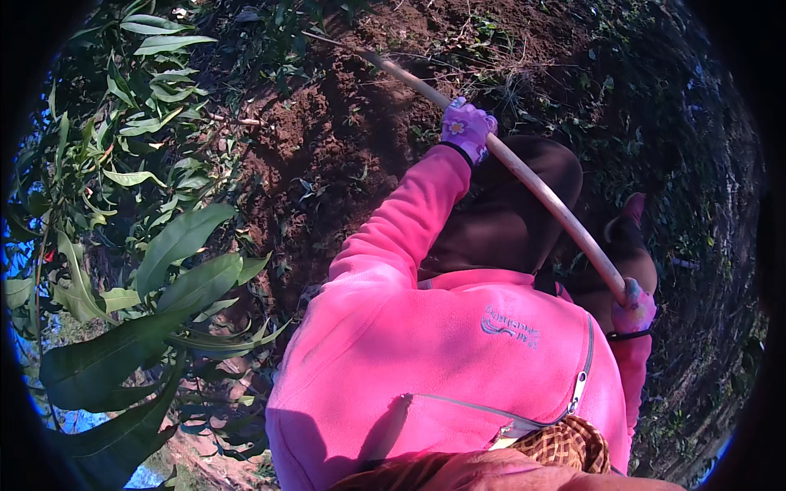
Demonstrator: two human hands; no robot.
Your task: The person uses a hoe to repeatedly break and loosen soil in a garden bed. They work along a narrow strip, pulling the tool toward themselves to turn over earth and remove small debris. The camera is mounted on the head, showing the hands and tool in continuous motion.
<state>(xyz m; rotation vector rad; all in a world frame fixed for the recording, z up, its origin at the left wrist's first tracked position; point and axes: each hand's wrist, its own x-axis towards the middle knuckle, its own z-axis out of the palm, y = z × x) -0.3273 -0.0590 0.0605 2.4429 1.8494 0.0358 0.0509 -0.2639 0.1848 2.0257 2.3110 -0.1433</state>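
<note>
A long wooden handle (556, 205) runs slantwise across the view, from the upper left down to the right. My left hand (468, 129), in a purple floral glove, is closed around its middle, above my bent knee. Low at the right side, my right hand (635, 309), in a similar glove, grips the near end of the handle. The far end narrows towards the soil and leaves at the top; whether a tool head is fitted there cannot be told. Under the handle lies reddish-brown loose soil (362, 132).
Leafy branches with long green leaves (178, 245) stand close on my left. A thin broken stick (245, 121) lies on the soil. Low weeds and dry stalks (522, 86) grow ahead, and shaded ground plants (694, 202) cover the right side.
</note>
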